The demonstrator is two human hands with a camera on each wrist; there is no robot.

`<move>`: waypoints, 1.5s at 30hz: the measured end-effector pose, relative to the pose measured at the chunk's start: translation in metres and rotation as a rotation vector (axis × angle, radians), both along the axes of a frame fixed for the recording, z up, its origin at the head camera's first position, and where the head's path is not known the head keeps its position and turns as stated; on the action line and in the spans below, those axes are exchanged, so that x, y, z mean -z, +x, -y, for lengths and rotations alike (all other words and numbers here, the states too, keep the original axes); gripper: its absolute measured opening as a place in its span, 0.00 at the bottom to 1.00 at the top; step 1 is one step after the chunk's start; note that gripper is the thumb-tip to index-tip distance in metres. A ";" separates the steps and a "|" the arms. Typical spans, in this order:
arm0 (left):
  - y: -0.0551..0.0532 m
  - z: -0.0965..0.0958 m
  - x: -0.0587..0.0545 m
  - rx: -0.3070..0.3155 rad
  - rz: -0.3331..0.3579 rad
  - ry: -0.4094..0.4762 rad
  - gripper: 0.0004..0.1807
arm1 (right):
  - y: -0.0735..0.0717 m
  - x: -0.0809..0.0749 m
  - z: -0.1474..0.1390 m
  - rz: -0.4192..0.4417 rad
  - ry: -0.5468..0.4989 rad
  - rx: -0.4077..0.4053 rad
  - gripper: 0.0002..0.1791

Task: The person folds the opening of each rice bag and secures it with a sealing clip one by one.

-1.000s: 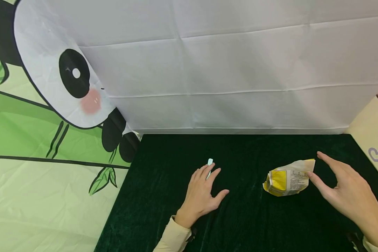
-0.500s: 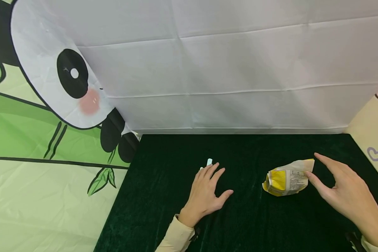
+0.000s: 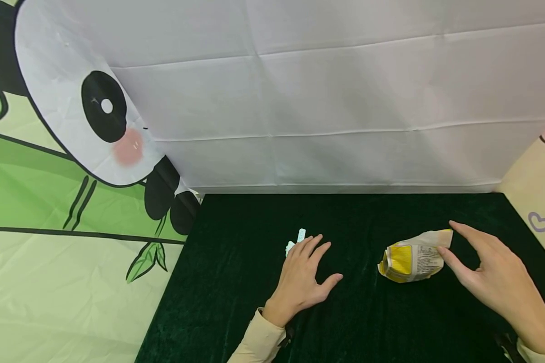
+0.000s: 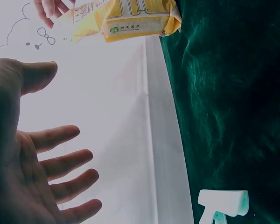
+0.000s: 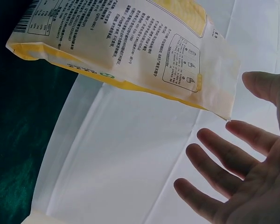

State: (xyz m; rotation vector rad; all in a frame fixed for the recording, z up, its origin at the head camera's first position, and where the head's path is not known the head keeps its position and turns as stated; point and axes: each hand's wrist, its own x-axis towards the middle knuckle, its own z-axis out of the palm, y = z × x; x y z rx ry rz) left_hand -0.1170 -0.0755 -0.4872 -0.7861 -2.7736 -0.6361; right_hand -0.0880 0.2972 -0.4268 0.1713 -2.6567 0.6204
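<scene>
A yellow and white printed plastic bag [image 3: 412,258] lies at the right of the dark green cloth. My right hand [image 3: 501,280] is at its flat, pale end, thumb and fingers spread apart. In the right wrist view, a corner of the bag [image 5: 130,51] comes close to the index fingertip; whether they touch I cannot tell. My left hand [image 3: 300,282] has its fingers straight and spread, holding nothing. Just beyond its fingertips lies a small white and mint plastic piece [image 3: 302,235], partly hidden by that hand. The left wrist view shows this plastic piece [image 4: 224,201] with a blocky head; its kind is unclear.
A green velvet-like cloth [image 3: 240,222] covers the table. Behind it rises a white creased sheet [image 3: 345,101]. A printed panda curtain [image 3: 50,282] hangs at the left, and a cream panel [image 3: 533,186] stands at the right.
My left hand has moved a little to the right, uncovering more of the plastic piece. My right hand has shifted slightly left around the bag's end. The bag stays in place.
</scene>
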 end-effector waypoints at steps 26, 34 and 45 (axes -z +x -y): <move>0.002 -0.037 -0.006 0.039 -0.042 -0.041 0.37 | -0.009 0.004 -0.002 -0.033 -0.023 -0.042 0.33; -0.002 -0.046 -0.009 0.047 -0.023 -0.027 0.37 | -0.014 0.001 -0.002 -0.023 -0.011 -0.045 0.33; -0.009 -0.068 -0.014 0.053 -0.059 -0.044 0.36 | -0.026 -0.003 -0.010 -0.020 -0.005 -0.048 0.33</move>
